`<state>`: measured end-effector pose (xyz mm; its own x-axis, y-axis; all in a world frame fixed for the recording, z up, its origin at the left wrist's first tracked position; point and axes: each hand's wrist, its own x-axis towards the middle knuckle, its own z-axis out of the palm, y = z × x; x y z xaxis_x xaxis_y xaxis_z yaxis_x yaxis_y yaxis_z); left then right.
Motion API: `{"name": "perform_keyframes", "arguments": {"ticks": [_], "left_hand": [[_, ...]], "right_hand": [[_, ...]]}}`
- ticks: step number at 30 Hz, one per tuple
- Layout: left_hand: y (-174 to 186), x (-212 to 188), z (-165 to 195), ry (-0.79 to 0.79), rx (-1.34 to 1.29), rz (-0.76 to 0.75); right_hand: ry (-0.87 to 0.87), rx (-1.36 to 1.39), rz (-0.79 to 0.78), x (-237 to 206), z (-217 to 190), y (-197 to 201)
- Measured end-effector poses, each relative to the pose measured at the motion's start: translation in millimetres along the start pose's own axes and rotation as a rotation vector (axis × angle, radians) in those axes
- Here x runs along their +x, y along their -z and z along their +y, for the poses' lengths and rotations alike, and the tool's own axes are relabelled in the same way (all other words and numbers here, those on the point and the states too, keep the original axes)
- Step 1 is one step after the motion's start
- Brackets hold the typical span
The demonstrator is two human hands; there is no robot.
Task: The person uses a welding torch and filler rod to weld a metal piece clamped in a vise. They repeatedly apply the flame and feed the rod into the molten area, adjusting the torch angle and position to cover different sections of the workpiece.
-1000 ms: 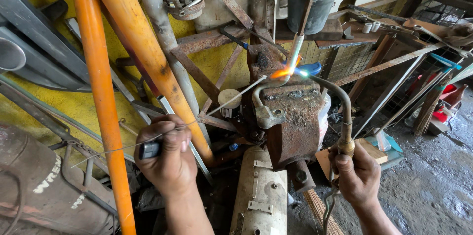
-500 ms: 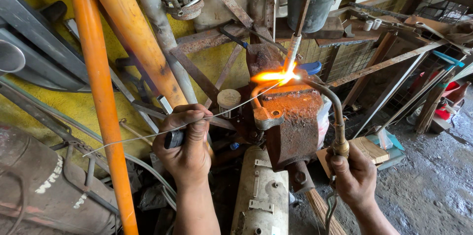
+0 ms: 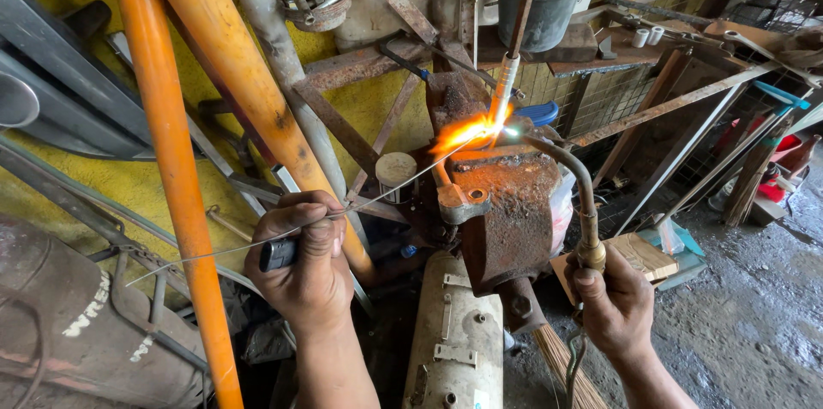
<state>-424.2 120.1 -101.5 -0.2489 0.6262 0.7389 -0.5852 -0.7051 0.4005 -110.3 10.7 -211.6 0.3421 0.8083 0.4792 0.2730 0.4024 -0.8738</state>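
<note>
Plainly, the risks come first, then the blind spots.

Left hand: the left hand [image 3: 307, 267] is closed around a thin filler rod [image 3: 377, 201], with a small dark lighter-like object [image 3: 276, 254] tucked under the fingers; the rod runs up and to the right of the hand to the flame.
Right hand: the right hand [image 3: 615, 304] is closed on the brass grip of a gas torch [image 3: 583, 203], whose curved neck rises above the hand and bends left to the flame [image 3: 470, 131].
Workpiece: a slim upright tube [image 3: 504, 87] stands in a rusty bench vise [image 3: 501, 212], above and between both hands, with the flame at its lower end.
Risk, overheating: too long in one spot could burn through the thin tube wall.
Risk, rod: a long, springy rod may wander off the joint if the left hand shakes.
Risk, burns: bare hands sit below the glowing metal, so drips or sparks could land on them.
Risk, surroundings: a white plastic bag [image 3: 564, 207] hangs just right of the vise, near the heat.
Hidden: glare washes out the joint itself; the rod tip is probably touching it, but that cannot be confirmed.
Cut off: the torch hose drops below the right hand out of frame.
</note>
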Motion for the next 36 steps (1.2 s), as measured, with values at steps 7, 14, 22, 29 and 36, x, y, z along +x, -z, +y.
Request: {"name": "perform_keyframes", "arguments": {"ticks": [7,14,22,29,36], "left_hand": [[-2,0,1,-0.001,0.032,-0.001],[-8,0,-2,0.020,0.031,0.010],[-10,2,-3,0.017,0.038,0.006],[-11,0,-7,0.029,0.031,0.006],[-11,1,-11,0.031,0.024,-0.005]], "right_hand": [[-0.012,0.001,-0.004,1,0,-1],[-0.014,-0.065,-0.009,1,-1,0],[-0.059,-0.066,0.014,0,-6,4],[-0.034,-0.063,0.011,-1,-5,2],[0.011,-0.033,0.005,-1,-6,0]]}}
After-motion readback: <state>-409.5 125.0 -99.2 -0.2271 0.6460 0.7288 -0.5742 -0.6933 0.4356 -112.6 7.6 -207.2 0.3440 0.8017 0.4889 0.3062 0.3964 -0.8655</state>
